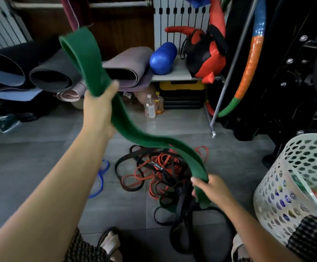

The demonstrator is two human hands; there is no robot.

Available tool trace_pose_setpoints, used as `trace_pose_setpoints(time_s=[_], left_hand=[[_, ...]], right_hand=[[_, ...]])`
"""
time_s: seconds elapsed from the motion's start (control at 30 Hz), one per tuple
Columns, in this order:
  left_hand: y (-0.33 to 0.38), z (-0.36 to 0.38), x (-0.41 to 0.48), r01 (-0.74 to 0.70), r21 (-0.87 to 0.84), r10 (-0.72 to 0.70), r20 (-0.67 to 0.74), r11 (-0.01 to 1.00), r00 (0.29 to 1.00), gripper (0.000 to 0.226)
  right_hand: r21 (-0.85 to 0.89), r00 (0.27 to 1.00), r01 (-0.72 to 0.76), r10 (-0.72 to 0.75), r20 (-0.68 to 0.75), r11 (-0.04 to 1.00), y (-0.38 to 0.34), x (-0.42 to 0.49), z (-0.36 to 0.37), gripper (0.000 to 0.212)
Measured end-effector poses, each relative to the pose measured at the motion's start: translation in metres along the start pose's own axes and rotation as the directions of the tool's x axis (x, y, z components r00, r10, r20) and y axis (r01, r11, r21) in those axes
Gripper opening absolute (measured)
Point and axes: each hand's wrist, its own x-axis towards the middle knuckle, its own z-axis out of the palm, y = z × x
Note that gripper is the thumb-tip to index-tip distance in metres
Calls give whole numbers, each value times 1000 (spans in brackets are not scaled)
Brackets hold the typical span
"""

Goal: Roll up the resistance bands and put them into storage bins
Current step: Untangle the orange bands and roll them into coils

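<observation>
A wide green resistance band [133, 133] stretches in the air between both hands. My left hand [99, 108] grips it high up, with a loop of the band standing above the fist. My right hand [212, 190] grips the lower end near the floor. Below lies a tangled pile of black and red bands [159, 173] on the grey tiles. A blue band [101, 178] lies apart to the left of the pile. A white perforated storage basket [286, 186] stands at the right with colourful things inside.
Rolled yoga mats [55, 76] and a blue foam roller [163, 58] sit on a low shelf ahead. Plastic bottles [151, 106] stand on the floor under it. A metal pole [229, 72], a striped hoop and black gym equipment fill the right. My sandalled feet are at the bottom.
</observation>
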Motion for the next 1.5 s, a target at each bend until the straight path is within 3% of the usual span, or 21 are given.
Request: trace_pose_setpoints(time_s=[0.07, 0.17, 0.27, 0.3, 0.4, 0.43, 0.5, 0.57, 0.67, 0.87, 1.0, 1.13, 1.27, 1.5], left_hand=[[-36, -30, 0, -19, 274, 28, -27, 962, 999, 29], [-85, -49, -22, 106, 373, -155, 102, 922, 983, 31], [-111, -38, -56, 124, 299, -213, 289, 946, 933, 16], [-116, -31, -66, 146, 240, -231, 374, 960, 898, 22], [-128, -14, -81, 195, 127, -232, 590, 973, 773, 74], [-128, -8, -84, 203, 110, -226, 634, 973, 740, 79], [-128, 2, -90, 195, 84, -201, 667, 977, 718, 58], [-126, 7, -96, 212, 52, -204, 570, 976, 796, 36], [-128, 2, -90, 273, 78, -280, 420, 959, 863, 29], [-135, -12, -94, 411, 186, -451, 374, 892, 811, 25], [-135, -35, -81, 546, 142, -563, 261, 826, 784, 13], [-132, -66, -47, 553, 178, -573, 96, 814, 814, 15], [-120, -92, 2, 508, 156, -512, -19, 847, 859, 19], [-95, -119, 115, 420, 196, -404, -117, 886, 907, 4]], right_hand=[[209, 997, 45, -32, -69, 977, -33, -2, -22, 28], [376, 976, 180, -119, -181, 909, -92, 2, -45, 22], [425, 947, 292, -197, -253, 857, -145, 6, -53, 22], [459, 946, 306, -214, -242, 834, -160, 6, -54, 22], [513, 944, 330, -257, -209, 793, -194, 10, -49, 20], [515, 942, 333, -263, -207, 789, -199, 12, -44, 17], [517, 951, 307, -244, -188, 799, -202, 16, -33, 13], [544, 963, 269, -218, -157, 795, -198, 19, -28, 19], [649, 978, 192, -200, -64, 736, -180, 19, -35, 16], [779, 995, -6, -73, 66, 627, -140, 24, -25, 22], [721, 985, -118, -14, 175, 683, -92, 30, -3, 29], [547, 919, -387, 265, 291, 743, -10, 32, 39, 34], [391, 818, -570, 456, 350, 723, 47, 26, 78, 22], [-77, 754, -491, 468, 460, 868, 78, 65, 139, 14]])
